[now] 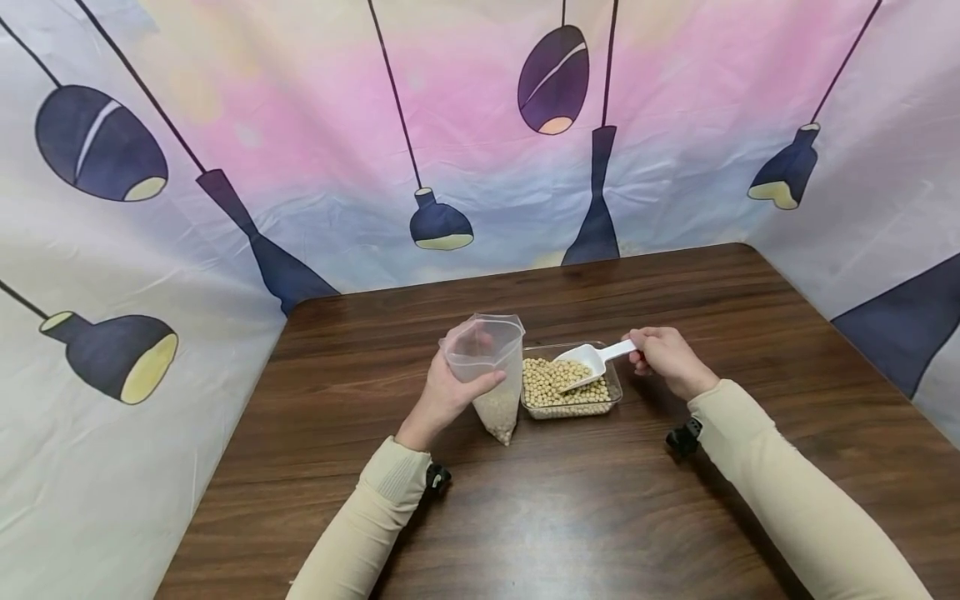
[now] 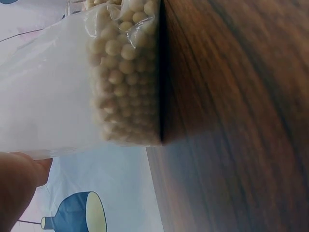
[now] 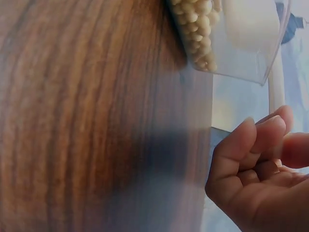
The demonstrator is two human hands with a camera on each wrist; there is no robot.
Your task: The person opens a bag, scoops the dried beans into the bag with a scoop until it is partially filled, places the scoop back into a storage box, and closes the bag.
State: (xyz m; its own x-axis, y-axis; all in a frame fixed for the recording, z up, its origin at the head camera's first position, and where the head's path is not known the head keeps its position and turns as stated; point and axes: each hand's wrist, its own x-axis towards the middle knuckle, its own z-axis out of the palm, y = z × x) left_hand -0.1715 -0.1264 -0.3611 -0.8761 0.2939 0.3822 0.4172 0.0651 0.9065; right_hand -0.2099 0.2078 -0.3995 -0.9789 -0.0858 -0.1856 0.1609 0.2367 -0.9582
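Note:
A clear plastic bag [image 1: 498, 404] stands open at the top, with pale round beans in its lower part; my left hand [image 1: 446, 387] grips it around its upper part. Beside it on the right is a glass container [image 1: 570, 411] of the same beans. My right hand [image 1: 670, 358] pinches the handle of a white scoop [image 1: 588, 360], whose bowl lies tilted among the beans. In the left wrist view the bag's beans [image 2: 126, 77] rest at table level. The right wrist view shows curled fingers [image 3: 241, 145] at the handle, beside the container's corner.
The dark wooden table [image 1: 540, 508] carries the bag and container. Behind it and at both sides hangs a cloth [image 1: 337, 125] printed with lamps. A black wrist device [image 1: 684, 438] sits under the right sleeve, another [image 1: 437, 477] at the left.

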